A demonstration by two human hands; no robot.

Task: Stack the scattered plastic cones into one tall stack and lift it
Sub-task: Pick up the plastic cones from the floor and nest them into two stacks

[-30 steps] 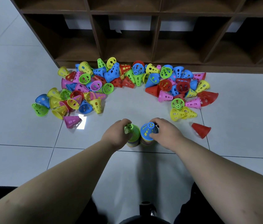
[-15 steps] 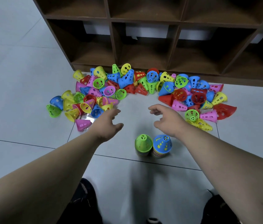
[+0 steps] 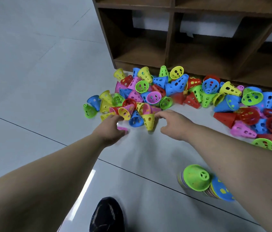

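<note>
Several perforated plastic cones in red, blue, yellow, green and pink lie scattered on the floor in front of a shelf. My left hand (image 3: 111, 129) reaches over a pink cone (image 3: 122, 128) at the pile's near left edge, fingers apart. My right hand (image 3: 173, 123) hovers just right of an upright yellow cone (image 3: 149, 121), fingers spread, holding nothing. Two short stacks stand at lower right: one topped by a green cone (image 3: 196, 178), the other topped by a blue cone (image 3: 222, 190), partly hidden by my right forearm.
A brown wooden cubby shelf (image 3: 170, 47) stands behind the pile. My black shoe (image 3: 106, 215) is on the grey tiled floor (image 3: 31, 81) at the bottom. More cones spread along the right edge.
Both hands left the two stacks and moved forward and left to the pile's left part. The view swung left, so the stacks now sit at lower right.
</note>
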